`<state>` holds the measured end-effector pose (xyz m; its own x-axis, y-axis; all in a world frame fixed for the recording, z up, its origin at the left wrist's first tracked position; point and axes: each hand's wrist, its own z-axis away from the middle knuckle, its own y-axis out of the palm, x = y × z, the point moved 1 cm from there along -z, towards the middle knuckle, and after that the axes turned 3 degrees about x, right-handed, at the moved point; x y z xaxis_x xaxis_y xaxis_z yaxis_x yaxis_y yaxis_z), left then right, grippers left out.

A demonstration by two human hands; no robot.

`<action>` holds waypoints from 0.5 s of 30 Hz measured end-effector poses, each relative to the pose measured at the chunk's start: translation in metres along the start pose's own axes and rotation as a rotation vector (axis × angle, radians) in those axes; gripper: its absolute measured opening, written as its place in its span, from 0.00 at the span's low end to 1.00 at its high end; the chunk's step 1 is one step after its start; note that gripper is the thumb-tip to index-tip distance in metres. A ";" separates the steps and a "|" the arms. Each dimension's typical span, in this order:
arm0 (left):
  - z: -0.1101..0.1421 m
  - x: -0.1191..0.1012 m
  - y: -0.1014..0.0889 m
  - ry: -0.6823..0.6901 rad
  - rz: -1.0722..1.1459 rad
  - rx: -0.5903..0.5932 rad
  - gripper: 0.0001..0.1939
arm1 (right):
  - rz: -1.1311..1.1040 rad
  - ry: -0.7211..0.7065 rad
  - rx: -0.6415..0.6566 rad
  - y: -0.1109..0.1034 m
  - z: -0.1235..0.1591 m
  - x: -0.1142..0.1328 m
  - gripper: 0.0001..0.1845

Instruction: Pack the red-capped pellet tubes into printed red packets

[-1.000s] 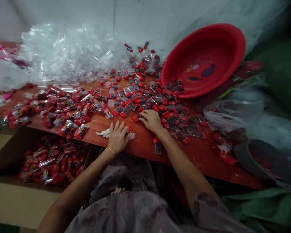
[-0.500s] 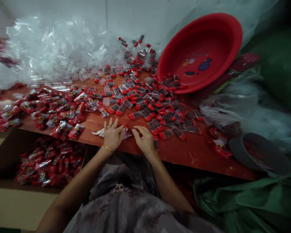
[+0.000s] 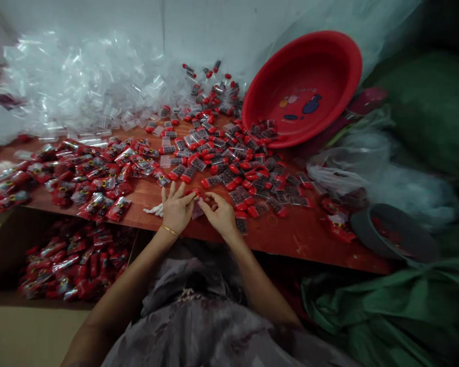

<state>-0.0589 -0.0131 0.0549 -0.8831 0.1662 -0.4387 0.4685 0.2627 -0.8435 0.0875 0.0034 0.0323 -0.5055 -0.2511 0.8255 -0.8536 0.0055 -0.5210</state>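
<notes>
At the table's front edge, my left hand [image 3: 178,208] has its thumb against a small red piece [image 3: 196,192], other fingers spread. My right hand [image 3: 219,214] has closed in from the right, fingers curled and thumb tip at the same piece; its exact grip is partly hidden. A pinkish translucent packet [image 3: 197,210] shows between the hands. White crumpled strands [image 3: 154,209] lie beside my left hand. Beyond the hands spread several clear cases with red caps and dark contents [image 3: 229,178]. Red items in clear wrappers [image 3: 99,168] are heaped to the left.
A red basin [image 3: 302,92] leans at the back right. Empty clear sleeves [image 3: 80,81] pile up at the back left. Below the table edge, a cardboard box [image 3: 7,250] holds wrapped red items. A grey bowl [image 3: 396,239] and plastic bags [image 3: 340,168] stand right.
My right hand has moved left to the red piece, its fingers curling in. My left hand stays about the same place. The whole view has shifted slightly.
</notes>
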 end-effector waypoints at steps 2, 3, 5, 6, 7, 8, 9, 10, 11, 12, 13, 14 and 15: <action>0.000 -0.006 -0.004 0.005 0.083 -0.026 0.15 | -0.139 -0.012 0.019 0.003 -0.001 0.004 0.17; 0.000 -0.008 -0.004 -0.014 0.155 -0.053 0.17 | -0.195 -0.016 0.007 0.004 -0.001 0.005 0.17; 0.001 -0.013 -0.003 -0.116 0.403 -0.103 0.25 | -0.240 -0.013 -0.067 0.006 0.001 0.009 0.19; 0.001 -0.014 -0.001 -0.198 0.576 -0.099 0.28 | -0.228 -0.013 -0.114 0.006 0.003 0.010 0.19; 0.002 -0.016 0.002 -0.288 0.764 -0.065 0.29 | -0.197 -0.021 -0.151 0.005 0.005 0.012 0.20; 0.004 -0.019 0.005 -0.376 0.947 -0.012 0.28 | -0.157 -0.040 -0.174 0.005 0.009 0.013 0.20; 0.006 -0.022 0.008 -0.456 1.105 0.042 0.27 | -0.118 -0.064 -0.188 0.004 0.012 0.014 0.20; 0.009 -0.026 0.009 -0.524 1.231 0.084 0.25 | -0.086 -0.087 -0.198 0.004 0.016 0.015 0.20; 0.012 -0.030 0.010 -0.583 1.328 0.106 0.23 | -0.062 -0.106 -0.202 0.003 0.019 0.016 0.20; 0.015 -0.034 0.009 -0.638 1.403 0.115 0.22 | -0.042 -0.118 -0.203 0.002 0.023 0.016 0.19; 0.018 -0.038 0.008 -0.694 1.465 0.128 0.21 | -0.025 -0.121 -0.204 0.001 0.026 0.016 0.19; 0.020 -0.041 0.007 -0.748 1.516 0.152 0.21 | -0.010 -0.116 -0.201 0.000 0.028 0.015 0.19; 0.022 -0.044 0.005 -0.793 1.554 0.180 0.20 | 0.004 -0.106 -0.189 0.000 0.030 0.015 0.19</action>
<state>-0.0178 -0.0398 0.0629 0.5184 -0.3386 -0.7853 0.8551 0.2160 0.4713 0.0842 -0.0298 0.0382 -0.5016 -0.3508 0.7908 -0.8649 0.1861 -0.4661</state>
